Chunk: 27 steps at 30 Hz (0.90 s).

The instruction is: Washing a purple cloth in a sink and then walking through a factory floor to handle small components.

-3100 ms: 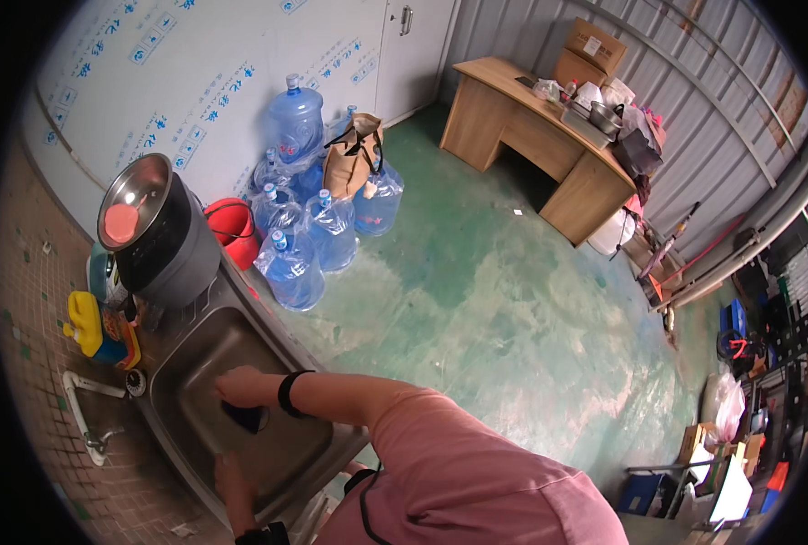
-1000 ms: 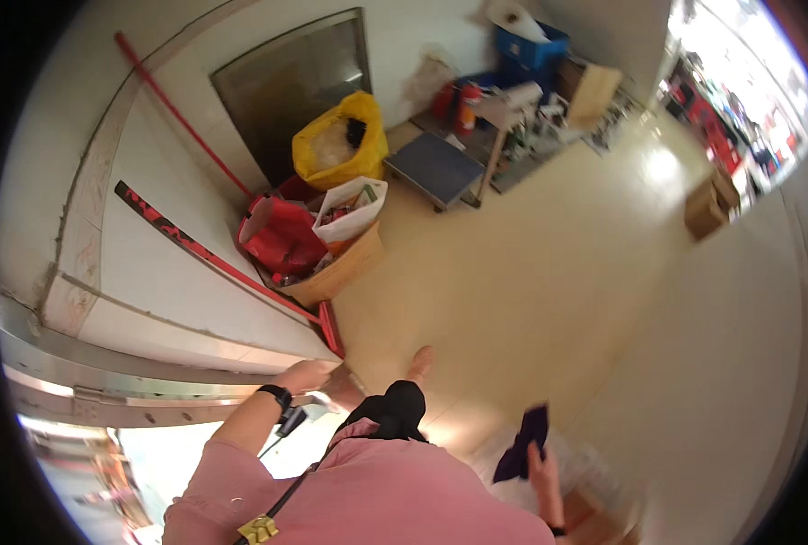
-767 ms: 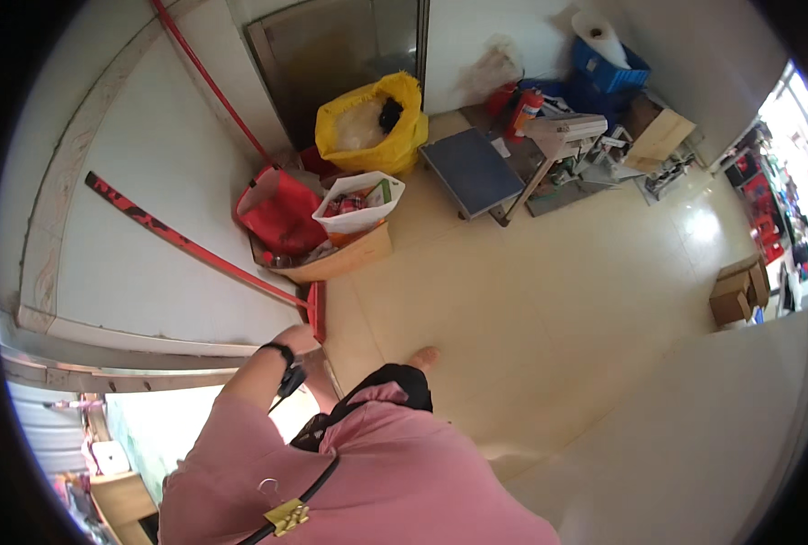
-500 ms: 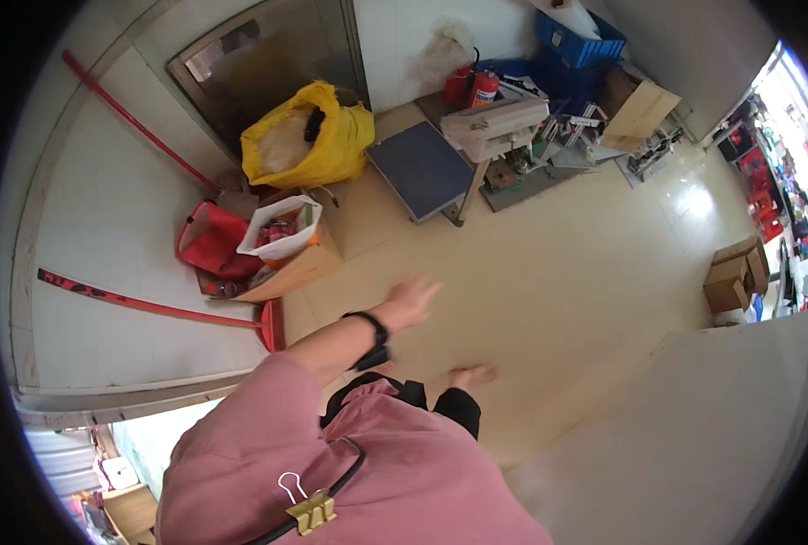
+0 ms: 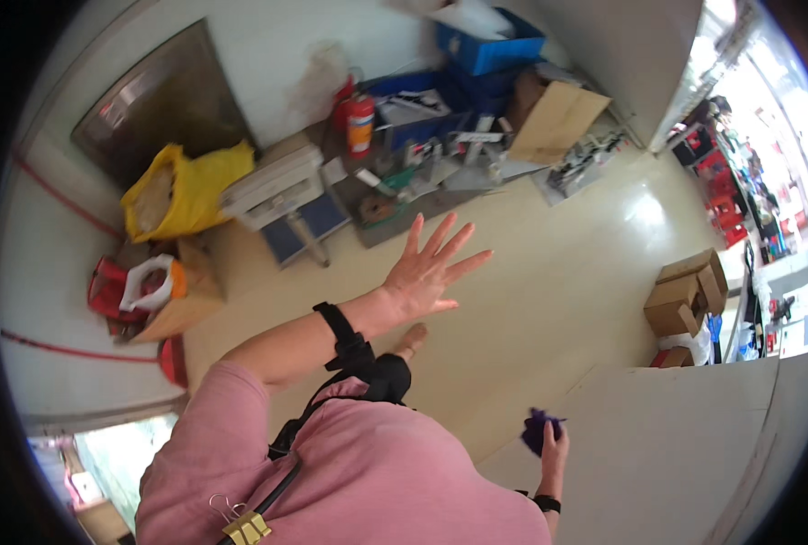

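Note:
My left hand (image 5: pixel 427 271) is stretched out over the tiled floor with its fingers spread, palm facing down or away, and nothing in it. A black strap (image 5: pixel 340 334) circles that wrist. At the lower right, beside the pale wall, my right hand (image 5: pixel 554 451) grips a crumpled dark purple cloth (image 5: pixel 538 431), which bunches out past the fingers. Another dark band (image 5: pixel 546 502) sits on the right wrist. One foot (image 5: pixel 411 340) shows below the left forearm.
Along the far wall stand a platform scale (image 5: pixel 277 186), a red fire extinguisher (image 5: pixel 359 125), blue crates (image 5: pixel 490 45) and metal parts. A yellow sack (image 5: pixel 186 189) and a box with bags are at the left. Cardboard boxes (image 5: pixel 686 292) stand right, by an opening.
The view has swung to the right and moved forward. My left hand has spread its fingers and reached farther out. My right hand with the purple cloth has come into sight.

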{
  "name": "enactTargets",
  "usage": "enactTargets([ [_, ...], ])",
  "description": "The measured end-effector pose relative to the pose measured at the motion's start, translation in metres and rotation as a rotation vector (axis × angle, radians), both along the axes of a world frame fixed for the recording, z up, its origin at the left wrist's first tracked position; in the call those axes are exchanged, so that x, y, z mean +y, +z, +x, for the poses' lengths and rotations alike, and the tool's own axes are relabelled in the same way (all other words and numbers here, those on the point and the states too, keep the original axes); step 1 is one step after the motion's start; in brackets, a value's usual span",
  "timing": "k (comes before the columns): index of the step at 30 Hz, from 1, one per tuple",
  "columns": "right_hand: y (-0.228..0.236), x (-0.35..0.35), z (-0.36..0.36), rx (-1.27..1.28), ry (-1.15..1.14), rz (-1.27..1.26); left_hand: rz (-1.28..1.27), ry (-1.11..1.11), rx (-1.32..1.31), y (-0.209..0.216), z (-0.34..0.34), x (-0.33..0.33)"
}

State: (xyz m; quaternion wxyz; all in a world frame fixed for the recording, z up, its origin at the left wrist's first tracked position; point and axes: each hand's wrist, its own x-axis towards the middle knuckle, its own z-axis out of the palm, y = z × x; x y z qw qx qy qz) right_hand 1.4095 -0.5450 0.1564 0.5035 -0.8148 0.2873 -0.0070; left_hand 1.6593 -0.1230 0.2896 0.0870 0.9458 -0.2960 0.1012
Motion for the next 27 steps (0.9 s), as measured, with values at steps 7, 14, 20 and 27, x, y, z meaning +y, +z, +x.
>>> enactTargets([
  [7, 0.161, 0.015, 0.218, -0.562, 0.331, -0.423, 0.458, -0.383, 0.316, -0.020, 0.131, -0.235],
  [14, 0.122, -0.170, 0.301, -0.429, 0.132, -0.507, 0.483, -1.024, 0.207, -0.044, 0.199, -0.527],
  [20, 0.130, -0.328, 0.404, -0.609, 0.243, -0.327, 0.231, -1.033, 0.378, -0.065, 0.293, -0.677],
  [27, 0.165, -0.462, 0.572, -0.741, 0.815, -0.272, 0.026, -0.712, 0.464, -0.034, 0.451, -0.807],
])
